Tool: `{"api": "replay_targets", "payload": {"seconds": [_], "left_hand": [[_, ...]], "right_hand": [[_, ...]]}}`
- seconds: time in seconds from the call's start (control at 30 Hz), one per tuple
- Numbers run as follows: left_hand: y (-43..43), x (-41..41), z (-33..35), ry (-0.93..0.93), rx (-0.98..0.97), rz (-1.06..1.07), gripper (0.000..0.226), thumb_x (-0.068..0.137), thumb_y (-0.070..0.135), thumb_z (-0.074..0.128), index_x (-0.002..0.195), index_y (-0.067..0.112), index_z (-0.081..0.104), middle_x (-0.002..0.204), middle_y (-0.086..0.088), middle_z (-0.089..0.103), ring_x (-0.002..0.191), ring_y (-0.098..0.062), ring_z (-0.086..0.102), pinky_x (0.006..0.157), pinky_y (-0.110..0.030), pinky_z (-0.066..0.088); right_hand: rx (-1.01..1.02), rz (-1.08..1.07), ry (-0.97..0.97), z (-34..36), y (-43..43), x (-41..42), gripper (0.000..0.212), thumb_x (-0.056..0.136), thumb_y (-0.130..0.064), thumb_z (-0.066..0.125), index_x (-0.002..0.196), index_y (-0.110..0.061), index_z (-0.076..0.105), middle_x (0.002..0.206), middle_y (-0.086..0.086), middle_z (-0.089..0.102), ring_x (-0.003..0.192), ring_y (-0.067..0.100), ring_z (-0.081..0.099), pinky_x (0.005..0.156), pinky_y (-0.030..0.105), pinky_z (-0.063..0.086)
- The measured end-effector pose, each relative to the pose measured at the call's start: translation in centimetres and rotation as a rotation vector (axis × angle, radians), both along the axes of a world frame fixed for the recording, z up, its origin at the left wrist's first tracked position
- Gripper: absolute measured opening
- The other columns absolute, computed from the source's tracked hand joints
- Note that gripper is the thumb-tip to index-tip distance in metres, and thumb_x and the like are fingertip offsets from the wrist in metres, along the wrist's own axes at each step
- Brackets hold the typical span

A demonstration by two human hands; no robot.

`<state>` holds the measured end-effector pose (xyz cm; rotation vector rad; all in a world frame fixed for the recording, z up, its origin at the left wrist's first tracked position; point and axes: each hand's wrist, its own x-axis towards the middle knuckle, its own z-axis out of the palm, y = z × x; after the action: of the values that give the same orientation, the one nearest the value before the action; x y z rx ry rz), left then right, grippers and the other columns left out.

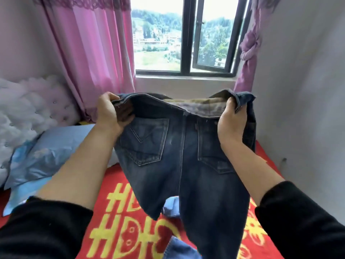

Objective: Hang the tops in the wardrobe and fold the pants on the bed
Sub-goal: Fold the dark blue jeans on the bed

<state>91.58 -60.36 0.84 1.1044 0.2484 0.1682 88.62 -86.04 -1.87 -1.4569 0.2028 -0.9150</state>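
While held up over bed (115,230), jeans (168,156) waistband gripped by L hand (109,113) & R hand (231,124).

Daylight comes in from the window (158,43) straight ahead, kinda blown out up top, so the jeans (158,165) are backlit and dark on the near side. Whole frame's pretty soft, and the wide lens bends the curtains (89,43) and wall (298,71) at the edges; the sleeves (37,230) are just black blobs.
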Motion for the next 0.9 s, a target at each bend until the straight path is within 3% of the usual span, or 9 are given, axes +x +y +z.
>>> {"api": "replay_targets", "payload": {"seconds": [0.1, 0.2, 0.27, 0.33, 0.37, 0.43, 0.6, 0.8, 0.9], "left_hand": [[-0.1, 4.9, -2.1, 0.309, 0.351, -0.264, 0.021, 0.082, 0.028, 0.040, 0.074, 0.022, 0.059, 0.085, 0.010, 0.062, 0.081, -0.017, 0.051, 0.074, -0.032, 0.040], [-1.4, 9.7, -3.5, 0.371, 0.448, -0.371, 0.016, 0.083, 0.033, 0.045, 0.075, 0.024, 0.056, 0.091, 0.006, 0.054, 0.089, -0.019, 0.048, 0.076, -0.036, 0.036], [-2.5, 12.9, -3.0, 0.255, 0.354, -0.381, 0.020, 0.083, 0.033, 0.045, 0.067, 0.024, 0.053, 0.079, 0.003, 0.052, 0.074, -0.019, 0.049, 0.066, -0.031, 0.036], [-3.2, 15.9, -0.9, 0.051, 0.203, -0.387, 0.026, 0.082, 0.030, 0.040, 0.062, 0.023, 0.054, 0.069, 0.002, 0.050, 0.061, -0.020, 0.048, 0.060, -0.028, 0.036], [-3.5, 17.1, 0.8, -0.061, 0.129, -0.373, 0.021, 0.079, 0.026, 0.040, 0.063, 0.024, 0.054, 0.069, 0.001, 0.048, 0.061, -0.020, 0.046, 0.061, -0.029, 0.036], [-3.9, 19.3, 4.2, -0.237, -0.038, -0.306, 0.006, 0.065, 0.023, 0.045, 0.068, 0.023, 0.050, 0.071, 0.000, 0.046, 0.069, -0.020, 0.044, 0.070, -0.034, 0.037], [-4.6, 21.2, 8.9, -0.478, -0.385, -0.292, 0.038, 0.058, 0.018, 0.045, 0.094, 0.012, 0.056, 0.092, -0.008, 0.055, 0.098, -0.028, 0.053, 0.095, -0.050, 0.038], [-4.4, 20.6, 2.4, -0.346, -0.395, -0.274, 0.056, 0.059, 0.020, 0.040, 0.112, 0.006, 0.049, 0.106, -0.016, 0.048, 0.107, -0.032, 0.046, 0.108, -0.055, 0.029], [-4.5, 18.3, -3.4, -0.194, -0.303, -0.229, 0.065, 0.056, 0.022, 0.037, 0.114, 0.000, 0.055, 0.119, -0.022, 0.050, 0.116, -0.036, 0.049, 0.108, -0.053, 0.032]], "right_hand": [[-0.088, 0.035, 0.446, -3.4, -1.9, 5.5, 0.043, 0.101, -0.029, 0.041, 0.138, -0.008, 0.046, 0.135, 0.012, 0.054, 0.124, 0.030, 0.049, 0.100, 0.027, 0.037], [-0.311, 0.124, 0.747, -4.1, -3.9, 10.7, 0.048, 0.100, -0.039, 0.040, 0.136, -0.009, 0.049, 0.141, 0.016, 0.048, 0.131, 0.036, 0.041, 0.111, 0.038, 0.030], [-0.363, 0.140, 0.700, -2.1, -4.8, 13.6, 0.048, 0.100, -0.041, 0.040, 0.134, -0.009, 0.051, 0.141, 0.015, 0.048, 0.132, 0.034, 0.041, 0.109, 0.032, 0.030], [-0.396, 0.121, 0.502, 0.8, -5.5, 16.2, 0.047, 0.100, -0.039, 0.041, 0.136, -0.008, 0.050, 0.141, 0.012, 0.048, 0.132, 0.029, 0.042, 0.102, 0.020, 0.028], [-0.452, 0.068, 0.392, 2.4, -5.8, 17.3, 0.050, 0.100, -0.038, 0.042, 0.139, -0.007, 0.044, 0.144, 0.012, 0.044, 0.134, 0.027, 0.038, 0.107, 0.019, 0.023], [-0.587, -0.058, 0.242, 5.4, -6.4, 18.8, 0.059, 0.101, -0.039, 0.040, 0.149, -0.007, 0.029, 0.154, 0.011, 0.030, 0.143, 0.025, 0.026, 0.118, 0.033, 0.016], [-0.569, -0.159, -0.019, 8.7, -7.2, 19.6, 0.064, 0.101, -0.042, 0.036, 0.153, -0.014, 0.012, 0.160, 0.007, 0.017, 0.147, 0.022, 0.016, 0.120, 0.042, 0.017], [-0.451, -0.011, 0.046, 1.8, -7.1, 17.7, 0.054, 0.101, -0.040, 0.038, 0.150, -0.022, 0.022, 0.154, 0.000, 0.029, 0.142, 0.017, 0.027, 0.118, 0.045, 0.023], [-0.453, 0.008, 0.143, -4.3, -7.6, 16.0, 0.044, 0.099, -0.035, 0.041, 0.141, -0.021, 0.040, 0.143, 0.000, 0.044, 0.133, 0.019, 0.039, 0.113, 0.047, 0.029]]}}
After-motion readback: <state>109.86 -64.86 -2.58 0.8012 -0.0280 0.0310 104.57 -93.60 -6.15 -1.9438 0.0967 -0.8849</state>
